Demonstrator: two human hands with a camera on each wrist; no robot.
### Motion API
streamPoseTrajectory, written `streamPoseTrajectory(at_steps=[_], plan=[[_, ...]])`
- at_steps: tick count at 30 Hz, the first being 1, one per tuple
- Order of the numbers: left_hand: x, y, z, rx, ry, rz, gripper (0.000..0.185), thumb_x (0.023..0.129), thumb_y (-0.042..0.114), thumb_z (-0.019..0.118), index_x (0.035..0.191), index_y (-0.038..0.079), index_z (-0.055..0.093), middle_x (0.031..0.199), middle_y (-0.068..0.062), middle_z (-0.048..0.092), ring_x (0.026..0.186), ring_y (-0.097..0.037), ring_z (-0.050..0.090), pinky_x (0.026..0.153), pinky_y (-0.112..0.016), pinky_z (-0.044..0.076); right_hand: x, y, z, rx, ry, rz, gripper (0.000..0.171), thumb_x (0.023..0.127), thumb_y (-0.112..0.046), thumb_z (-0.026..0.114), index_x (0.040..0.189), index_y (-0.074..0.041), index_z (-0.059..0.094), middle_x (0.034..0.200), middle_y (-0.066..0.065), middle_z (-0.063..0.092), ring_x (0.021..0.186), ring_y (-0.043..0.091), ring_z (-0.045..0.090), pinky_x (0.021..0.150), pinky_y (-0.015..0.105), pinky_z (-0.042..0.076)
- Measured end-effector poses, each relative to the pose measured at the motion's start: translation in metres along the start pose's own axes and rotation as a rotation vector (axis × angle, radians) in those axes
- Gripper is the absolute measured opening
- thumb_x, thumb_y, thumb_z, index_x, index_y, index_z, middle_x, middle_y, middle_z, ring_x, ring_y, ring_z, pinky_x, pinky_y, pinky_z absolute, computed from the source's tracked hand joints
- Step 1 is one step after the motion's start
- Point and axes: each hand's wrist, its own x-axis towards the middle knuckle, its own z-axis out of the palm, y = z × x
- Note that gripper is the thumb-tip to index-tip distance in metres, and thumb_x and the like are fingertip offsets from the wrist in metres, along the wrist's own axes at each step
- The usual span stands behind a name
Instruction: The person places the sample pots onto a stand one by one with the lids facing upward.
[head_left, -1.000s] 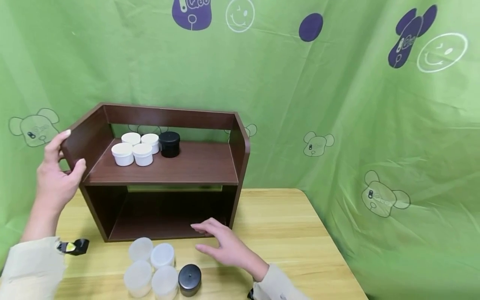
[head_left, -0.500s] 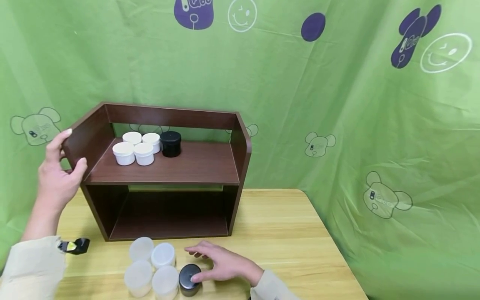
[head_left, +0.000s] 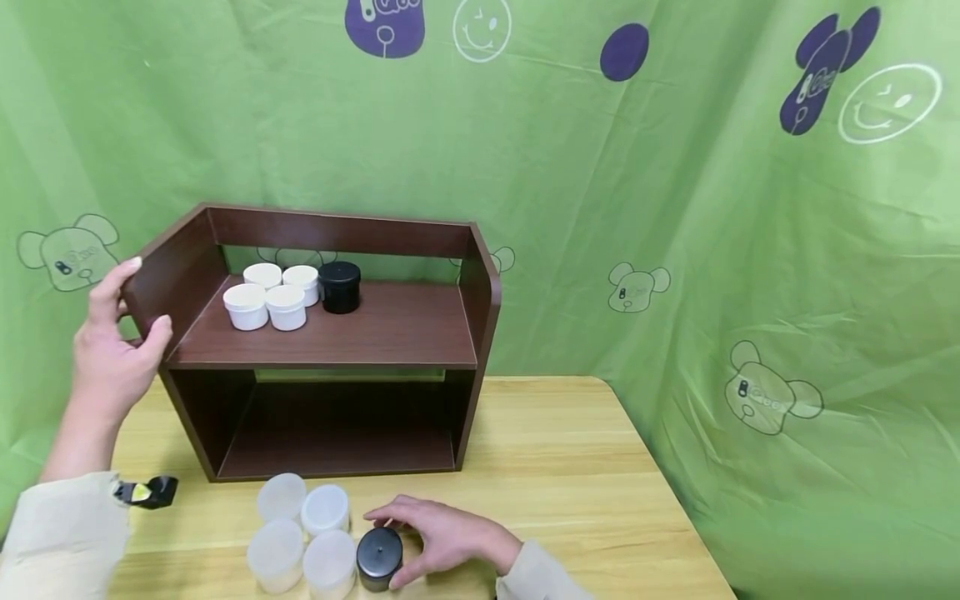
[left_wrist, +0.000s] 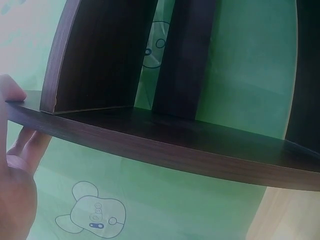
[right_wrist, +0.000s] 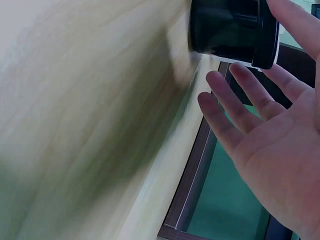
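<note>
In the head view, my left hand [head_left: 112, 358] grips the front edge of the left side panel of a dark brown two-tier shelf [head_left: 322, 354], thumb on the inner side and fingers outside. My right hand [head_left: 446, 537] is around a black lidded jar [head_left: 379, 560] on the table, thumb at its near right side and fingers behind it. In the right wrist view the thumb lies at the lid of the black jar [right_wrist: 227, 27], and the other fingers spread below and behind it. Beside it stand several translucent lidded jars [head_left: 330, 558].
Several white jars [head_left: 287, 308] and another black jar [head_left: 340, 287] stand on the upper tier, toward the left. The lower tier [head_left: 345, 429] opens toward me. Light wood table [head_left: 562, 467] extends to the right, with a green printed curtain [head_left: 540, 167] behind.
My right hand has moved down and toward me from in front of the lower tier, bringing thumb and fingers around the black jar. The left hand stays on the shelf's side panel.
</note>
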Motion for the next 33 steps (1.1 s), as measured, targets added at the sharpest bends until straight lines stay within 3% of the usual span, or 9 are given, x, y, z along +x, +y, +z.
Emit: streamPoseTrajectory(at_steps=[6, 14, 24, 33], plan=[[0.0, -0.003, 0.0, 0.0, 0.005, -0.001, 0.068, 0.094, 0.01, 0.063, 0.156, 0.028, 0.039, 0.125, -0.003, 0.061, 0.103, 0.009, 0.049, 0.065, 0.005, 0.045, 0.002, -0.001, 0.001, -0.073, 0.027, -0.009, 0.067, 0.087, -0.041, 0.083, 0.146, -0.022, 0.057, 0.133, -0.011, 0.063, 0.12, -0.001, 0.056, 0.104, 0.015, 0.047], [0.0, -0.005, 0.0, 0.011, -0.012, -0.008, 0.068, 0.095, 0.01, 0.063, 0.156, 0.027, 0.038, 0.13, -0.018, 0.061, 0.103, 0.009, 0.048, 0.064, 0.004, 0.046, 0.002, -0.002, -0.002, -0.035, 0.023, 0.014, 0.063, 0.088, -0.041, 0.082, 0.143, -0.024, 0.059, 0.131, -0.013, 0.065, 0.117, -0.003, 0.056, 0.102, 0.015, 0.048], [0.001, -0.002, 0.0, 0.002, -0.012, 0.002, 0.069, 0.094, 0.01, 0.063, 0.156, 0.027, 0.038, 0.125, -0.007, 0.061, 0.102, 0.009, 0.048, 0.063, 0.003, 0.047, 0.0, -0.003, -0.01, 0.01, 0.077, 0.048, 0.062, 0.089, -0.042, 0.081, 0.145, -0.025, 0.059, 0.133, -0.015, 0.064, 0.117, -0.004, 0.057, 0.102, 0.017, 0.051], [-0.001, -0.001, 0.0, 0.011, -0.001, 0.009, 0.068, 0.094, 0.01, 0.063, 0.155, 0.027, 0.039, 0.12, 0.004, 0.06, 0.101, 0.01, 0.047, 0.063, 0.004, 0.045, 0.0, -0.008, -0.018, 0.047, 0.141, -0.013, 0.059, 0.09, -0.039, 0.08, 0.142, -0.023, 0.059, 0.135, -0.013, 0.064, 0.117, -0.004, 0.058, 0.103, 0.019, 0.053]])
